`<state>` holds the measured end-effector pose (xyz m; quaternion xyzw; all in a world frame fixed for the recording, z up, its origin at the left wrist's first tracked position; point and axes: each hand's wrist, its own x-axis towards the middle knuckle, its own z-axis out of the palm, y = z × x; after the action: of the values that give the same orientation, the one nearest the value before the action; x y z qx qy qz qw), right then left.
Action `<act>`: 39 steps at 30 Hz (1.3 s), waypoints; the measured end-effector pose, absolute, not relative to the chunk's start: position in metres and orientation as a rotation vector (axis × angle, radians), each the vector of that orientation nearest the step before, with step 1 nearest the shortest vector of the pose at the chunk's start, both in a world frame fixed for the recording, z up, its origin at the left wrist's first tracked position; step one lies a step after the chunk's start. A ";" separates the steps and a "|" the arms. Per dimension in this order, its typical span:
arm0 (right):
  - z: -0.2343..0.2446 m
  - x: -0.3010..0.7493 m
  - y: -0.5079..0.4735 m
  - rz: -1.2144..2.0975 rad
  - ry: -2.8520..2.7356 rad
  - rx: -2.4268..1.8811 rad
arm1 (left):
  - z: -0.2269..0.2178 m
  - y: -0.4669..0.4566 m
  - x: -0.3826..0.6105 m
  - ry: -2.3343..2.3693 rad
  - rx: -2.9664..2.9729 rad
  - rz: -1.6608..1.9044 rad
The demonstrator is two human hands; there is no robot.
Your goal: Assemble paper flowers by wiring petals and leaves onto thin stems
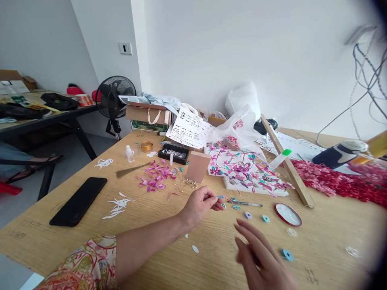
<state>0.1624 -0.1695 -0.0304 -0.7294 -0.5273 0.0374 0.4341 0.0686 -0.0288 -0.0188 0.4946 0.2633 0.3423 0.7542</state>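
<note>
My left hand (201, 203) hovers over the wooden table (157, 237) with fingers pinched on a small teal and pink petal piece (221, 197). My right hand (260, 255) is low at the front, fingers stretched out and blurred by motion, holding nothing. Between the hands lie metal tweezers (248, 204) and small teal and lilac discs (266, 218). Just beyond stands a white board (242, 167) covered with pink and teal flower shapes.
A black phone (79, 200) and white paper cutouts (118, 207) lie at left. Pink petals (155, 178), a black tray (174, 154), a small wooden block (197, 166), a red-rimmed lid (288, 214), a wooden strip (287, 163) and red flakes (338, 181) surround the work. A fan (116, 98) stands behind.
</note>
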 end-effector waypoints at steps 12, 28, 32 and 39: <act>-0.019 0.157 -0.142 0.016 -1.568 -1.915 | -0.028 -0.023 0.061 0.626 1.610 0.625; -0.041 0.185 -0.133 0.400 -1.745 -1.894 | -0.022 -0.016 0.057 0.499 1.362 0.691; -0.019 0.166 -0.157 0.245 -1.884 -1.877 | -0.028 -0.017 0.064 0.537 1.825 0.738; 0.029 0.209 -0.118 0.184 -1.742 -1.921 | -0.017 -0.030 0.056 0.167 1.985 0.563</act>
<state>0.2087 -0.1176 0.0295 -0.7120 -0.6456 0.0683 0.2677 0.0563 -0.0298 -0.0166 0.8245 0.0693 0.2339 0.5105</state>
